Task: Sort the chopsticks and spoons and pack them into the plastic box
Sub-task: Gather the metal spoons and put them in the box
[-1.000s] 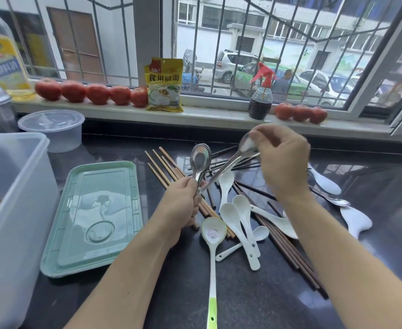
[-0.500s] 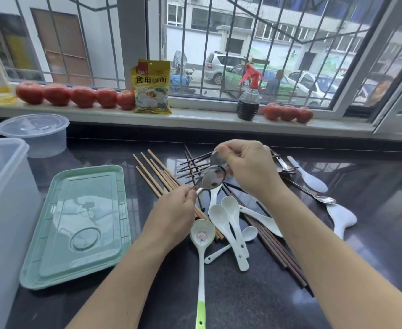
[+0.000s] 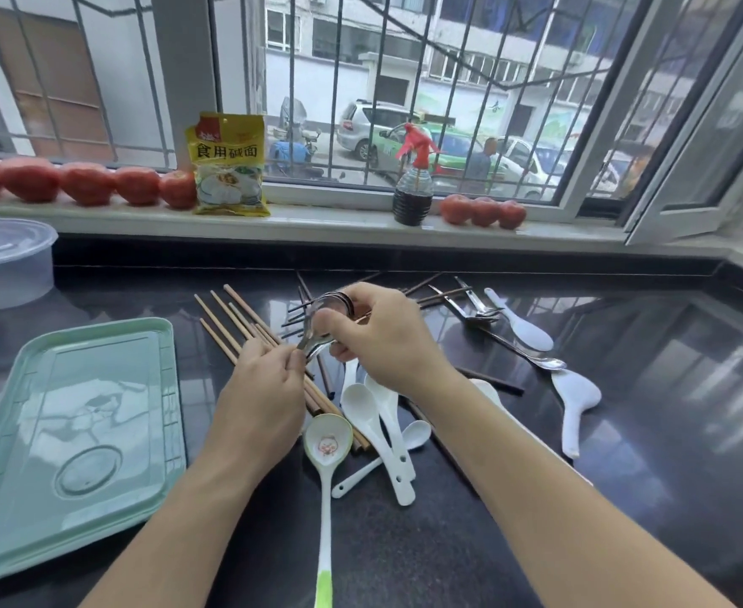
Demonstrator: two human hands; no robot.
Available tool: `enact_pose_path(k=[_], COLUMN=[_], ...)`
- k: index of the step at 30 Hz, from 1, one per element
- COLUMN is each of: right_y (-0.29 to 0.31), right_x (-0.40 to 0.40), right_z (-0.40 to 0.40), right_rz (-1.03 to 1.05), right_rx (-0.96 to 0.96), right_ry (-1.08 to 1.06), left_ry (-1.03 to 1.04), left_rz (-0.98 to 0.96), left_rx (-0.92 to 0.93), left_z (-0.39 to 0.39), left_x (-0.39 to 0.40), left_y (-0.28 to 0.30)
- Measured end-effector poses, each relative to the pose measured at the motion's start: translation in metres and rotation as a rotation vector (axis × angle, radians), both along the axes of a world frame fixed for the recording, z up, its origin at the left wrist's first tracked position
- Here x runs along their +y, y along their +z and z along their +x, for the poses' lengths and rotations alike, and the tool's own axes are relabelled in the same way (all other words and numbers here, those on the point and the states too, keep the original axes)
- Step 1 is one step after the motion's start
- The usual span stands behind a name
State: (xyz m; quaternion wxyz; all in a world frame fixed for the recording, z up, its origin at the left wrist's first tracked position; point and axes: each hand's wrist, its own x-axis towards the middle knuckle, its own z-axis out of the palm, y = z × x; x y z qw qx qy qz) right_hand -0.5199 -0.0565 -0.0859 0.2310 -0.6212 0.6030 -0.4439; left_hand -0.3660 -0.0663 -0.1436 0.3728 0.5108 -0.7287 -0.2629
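Over the black counter, my left hand pinches the handles of stacked metal spoons, and my right hand grips their bowls from above. Light wooden chopsticks lie fanned out behind my left hand. Dark chopsticks lie scattered further back. White ceramic spoons lie in a heap beneath my hands, beside a long spoon with a green handle tip. More metal spoons and white spoons lie at the right. Of the plastic box only a sliver shows at the left edge.
A pale green lid lies flat at the left. A round clear tub stands at the back left. On the sill stand tomatoes, a yellow packet and a dark spray bottle.
My right hand has brought its metal spoon down onto the one in my left hand, so the spoons are stacked. The view has shifted right, and the plastic box has slid out of view.
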Motion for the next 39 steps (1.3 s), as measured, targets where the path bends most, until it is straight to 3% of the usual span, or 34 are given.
enact_pose_path(k=[5, 8, 12, 16, 20, 23, 26, 30, 39], right_y=[-0.005, -0.012, -0.017, -0.011, -0.004, -0.005, -0.012, -0.031, -0.054], right_x=[0.0, 0.0, 0.002, 0.014, 0.019, -0.006, -0.031, -0.042, -0.049], right_z=[-0.007, -0.006, -0.002, -0.014, -0.053, -0.112, -0.177, -0.219, -0.233], right_rz=[-0.117, -0.275, -0.389, -0.23, -0.045, -0.082, 0.16, 0.46, 0.371], right_rx=[0.142, 0.141, 0.033, -0.049, 0.264, 0.484, 0.742, 0.858, 0.871], right_ry=[-0.045, -0.095, -0.042, 0.019, 0.105, -0.217, -0.588, -0.629, -0.621], left_ry=[-0.013, 0.025, -0.123, -0.069, 0.054, 0.12, 0.121, 0.104, 0.048], left_rz=[-0.031, -0.148, -0.028, -0.243, -0.396, -0.462, -0.48, -0.46, -0.483], left_rx=[-0.123, -0.163, 0.019, -0.062, -0.116, -0.095, -0.08, -0.116, -0.1], left_z=[-0.006, -0.006, -0.002, 0.002, 0.003, 0.003, 0.001, 0.0, -0.001], left_x=[0.001, -0.002, -0.002, -0.001, -0.008, -0.014, -0.017, -0.018, -0.02], left_y=[-0.006, -0.007, -0.007, -0.01, -0.015, -0.016, -0.016, -0.018, -0.017])
